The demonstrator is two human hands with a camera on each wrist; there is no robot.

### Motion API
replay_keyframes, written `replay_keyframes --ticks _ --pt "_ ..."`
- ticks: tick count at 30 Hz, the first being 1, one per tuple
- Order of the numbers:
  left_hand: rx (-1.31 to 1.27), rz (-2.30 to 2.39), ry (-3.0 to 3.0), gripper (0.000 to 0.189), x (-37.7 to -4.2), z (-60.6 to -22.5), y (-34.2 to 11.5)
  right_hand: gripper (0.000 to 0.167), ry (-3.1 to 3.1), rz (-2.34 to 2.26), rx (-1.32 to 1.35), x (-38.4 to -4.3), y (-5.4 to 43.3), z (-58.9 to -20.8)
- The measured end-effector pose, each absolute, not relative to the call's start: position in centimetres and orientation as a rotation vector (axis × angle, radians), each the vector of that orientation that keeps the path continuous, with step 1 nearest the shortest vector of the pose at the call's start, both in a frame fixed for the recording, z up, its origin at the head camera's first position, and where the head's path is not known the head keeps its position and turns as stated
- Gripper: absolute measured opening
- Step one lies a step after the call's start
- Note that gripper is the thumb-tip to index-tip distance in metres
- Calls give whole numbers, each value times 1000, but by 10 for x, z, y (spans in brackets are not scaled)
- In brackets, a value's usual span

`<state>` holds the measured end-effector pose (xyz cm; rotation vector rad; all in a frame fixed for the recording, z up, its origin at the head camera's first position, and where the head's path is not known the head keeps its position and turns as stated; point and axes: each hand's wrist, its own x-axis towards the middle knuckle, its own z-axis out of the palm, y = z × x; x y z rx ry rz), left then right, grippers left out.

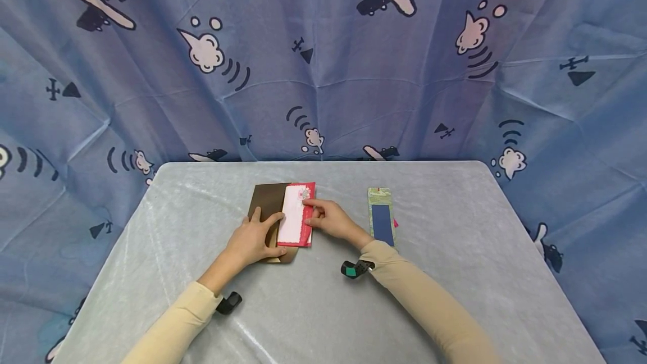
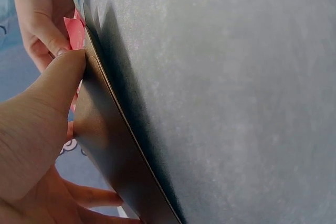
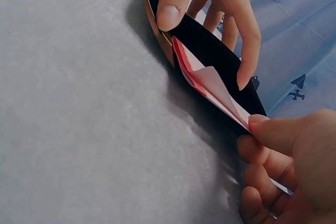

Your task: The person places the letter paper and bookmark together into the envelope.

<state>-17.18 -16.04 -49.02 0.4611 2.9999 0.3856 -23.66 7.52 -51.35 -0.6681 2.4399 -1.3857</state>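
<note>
A dark brown folder point(image 1: 267, 200) lies on the table, a pink-bordered white card point(image 1: 291, 217) over its right part. My left hand point(image 1: 251, 240) spreads across the folder, its thumb pressing near the front edge and its index fingertip at the card's left edge. In the right wrist view, the left thumb sits on the folder's near edge, and the card point(image 3: 212, 85) stands slightly parted against the black inside point(image 3: 202, 38). My right hand point(image 1: 331, 219) pinches the card's right edge between thumb and fingers. Its fingertips hide part of the pink border.
To the right lies a green patterned strip point(image 1: 379, 195) with a dark blue panel point(image 1: 382, 223), partly behind the right wrist; a small pink piece point(image 1: 396, 223) pokes out beside it. The grey table point(image 1: 434, 296) ends at a blue airplane-print curtain point(image 1: 323, 100).
</note>
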Motion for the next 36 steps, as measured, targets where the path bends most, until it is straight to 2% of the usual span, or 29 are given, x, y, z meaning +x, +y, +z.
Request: replay_keyframes --ticks 10,17,21,36 --pt "450 379 3001 85 -170 -489 -160 56 2477 -1353 -670 -237 74 -514" --pt "456 383 3016 85 -170 -490 -159 86 2483 -1409 -553 -237 71 -516" --pt "462 383 3023 85 -170 -491 -160 95 2483 -1429 -532 -237 70 -517" --pt "473 365 3021 87 -170 -492 -161 91 2536 -1331 -575 -241 64 -517"
